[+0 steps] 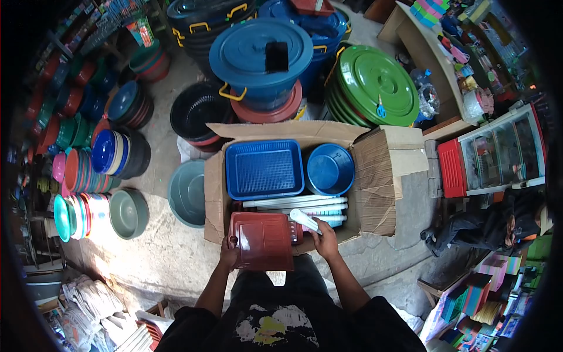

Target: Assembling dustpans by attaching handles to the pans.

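My left hand (229,254) grips the left edge of a reddish-brown plastic dustpan (261,240), held flat over the near side of an open cardboard box (366,188). My right hand (326,240) is closed round a white plastic handle (303,220), slanting up to the left beside the dustpan; whether they are joined I cannot tell. In the box lie a blue rectangular basket (264,167), a round blue pail (331,169) and several white tubes (293,202). The dustpan hides the box's near left corner.
A grey-green basin (186,193) stands left of the box. Beyond it are a blue lidded tub (258,53) with a dark phone (277,57) on top, and a green lid (375,85) bearing blue scissors (381,110). A person (487,226) is at the right.
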{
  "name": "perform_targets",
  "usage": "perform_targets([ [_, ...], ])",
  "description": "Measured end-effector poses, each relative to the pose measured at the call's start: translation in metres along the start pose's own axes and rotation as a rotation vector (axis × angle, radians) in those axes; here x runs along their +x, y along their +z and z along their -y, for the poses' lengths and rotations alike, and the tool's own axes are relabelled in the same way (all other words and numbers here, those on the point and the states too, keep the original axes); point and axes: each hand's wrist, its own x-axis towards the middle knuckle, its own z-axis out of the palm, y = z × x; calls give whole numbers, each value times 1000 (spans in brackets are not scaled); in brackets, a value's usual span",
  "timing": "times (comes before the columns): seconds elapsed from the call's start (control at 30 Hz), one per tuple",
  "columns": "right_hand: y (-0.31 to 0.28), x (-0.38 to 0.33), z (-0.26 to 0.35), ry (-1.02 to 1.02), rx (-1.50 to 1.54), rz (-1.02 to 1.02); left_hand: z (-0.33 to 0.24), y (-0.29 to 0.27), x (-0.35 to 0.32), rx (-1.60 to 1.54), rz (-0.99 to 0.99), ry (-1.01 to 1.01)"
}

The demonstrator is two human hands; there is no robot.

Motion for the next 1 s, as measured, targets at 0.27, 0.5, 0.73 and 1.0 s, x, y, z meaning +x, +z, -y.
perform_targets([
  [0.27,-44,-12,85,-53,-63,-178,-134,13,-32,141,214,468],
  [0.5,-83,-22,120,-60,-35,-370,-218,50,-57,3,374,647],
  [0.73,-93,-46,121,244,-78,-197,-264,84,-90,-81,427,714],
  [1.0,-84,-61,116,263,-5,-300,-267,91,-78,-100,472,728],
])
